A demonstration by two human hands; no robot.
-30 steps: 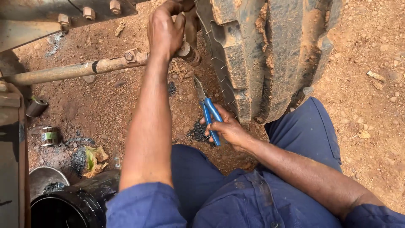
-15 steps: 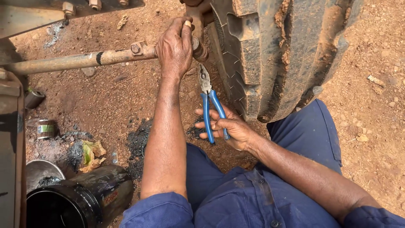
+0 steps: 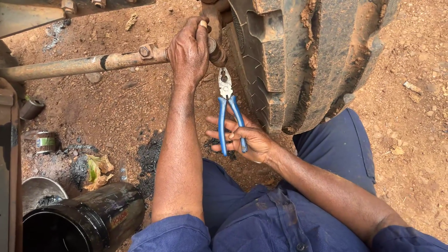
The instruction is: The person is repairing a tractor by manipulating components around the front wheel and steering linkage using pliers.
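Observation:
My left hand is wrapped around the end of a rusty steel rod where it meets a joint beside a big muddy tyre. A fingertip with a pale cap sticks up near the joint. My right hand holds blue-handled pliers upright, jaws pointing up just below the joint. The pliers' handles are slightly spread between my fingers. I sit on reddish dirt in blue work clothes, legs under my arms.
A black open can lies at the lower left beside a metal bowl. A small cylindrical filter and crumpled leaves lie on the oil-stained ground. A metal frame edge runs down the left side.
My right hand has lifted the pliers from near the ground up toward the joint. My left hand stays on the rod end; the view has shifted downward.

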